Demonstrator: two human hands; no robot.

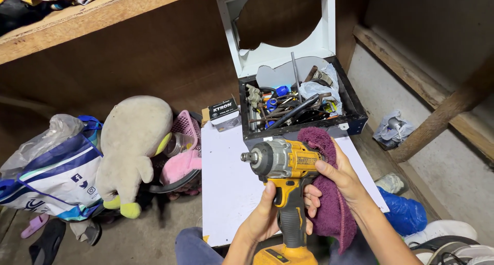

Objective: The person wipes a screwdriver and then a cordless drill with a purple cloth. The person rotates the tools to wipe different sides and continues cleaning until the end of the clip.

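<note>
A white board (226, 188) lies flat across the floor space, and at its far end sits a black toolbox (355, 118) with its white lid propped open, crammed with cables, metal parts and blue fittings. To the left a grey plush toy (131, 141) leans against a blue-and-white bag (56, 177), with a pink basket (186, 125) behind it.

Above the near part of the board, the yellow-and-black impact wrench (280, 164) is held upright, its square drive pointing left. The left hand (265, 218) is closed around the handle just below the trigger. The right hand (342, 180) presses a maroon cloth (329, 203) against the rear of the motor housing, fingers curled over the tool's back.

The wrench looks dense and rigid — likely top-heavy at the metal nose, with a battery base weighting the bottom. The rubbery handle is the sure place to take it; the smooth housing seems slicker. The cloth is soft and limp.
</note>
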